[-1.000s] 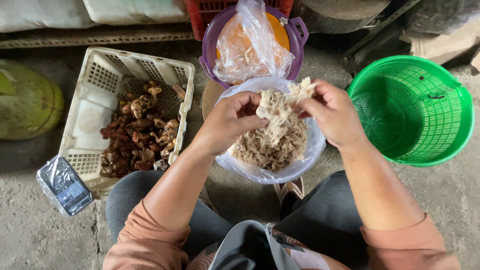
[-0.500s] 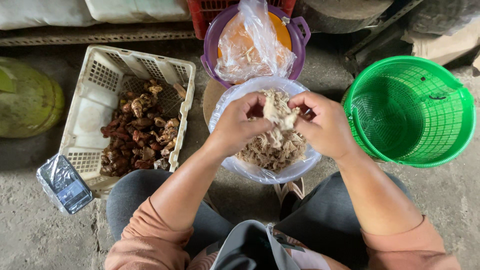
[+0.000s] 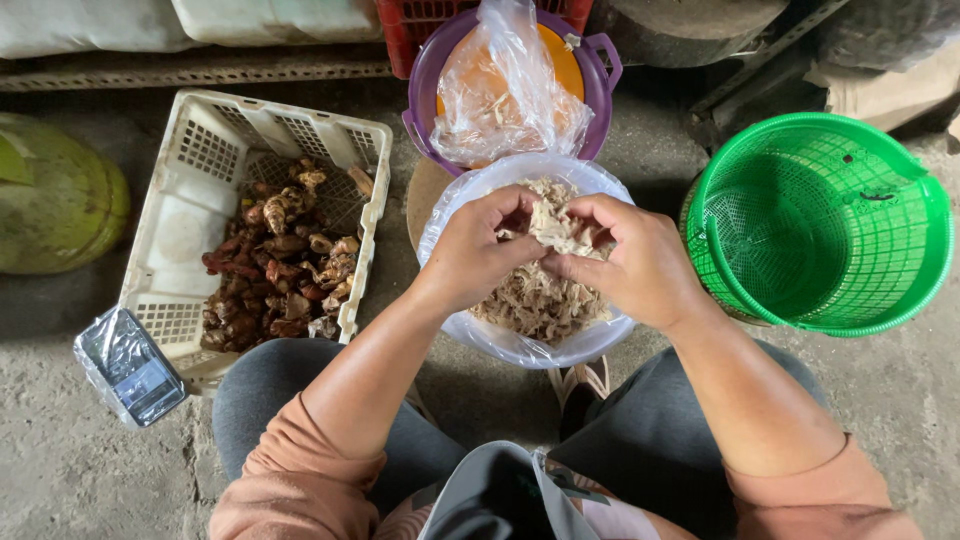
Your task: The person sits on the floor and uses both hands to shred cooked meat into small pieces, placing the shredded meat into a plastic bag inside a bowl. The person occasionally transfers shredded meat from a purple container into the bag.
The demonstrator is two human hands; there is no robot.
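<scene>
— What do the hands hold?

— The left hand (image 3: 478, 250) and right hand (image 3: 632, 262) both pinch one pale, knobbly root piece (image 3: 556, 226), fingers curled shut on it, above the clear plastic-lined bowl of pale peelings (image 3: 532, 300) on the concrete floor (image 3: 900, 400).

— And around it?

— A white plastic crate of brown roots (image 3: 262, 240) lies to the left, a green mesh basket (image 3: 820, 220) to the right, a purple tub (image 3: 596, 70) beyond. The root is possibly ginger.
</scene>
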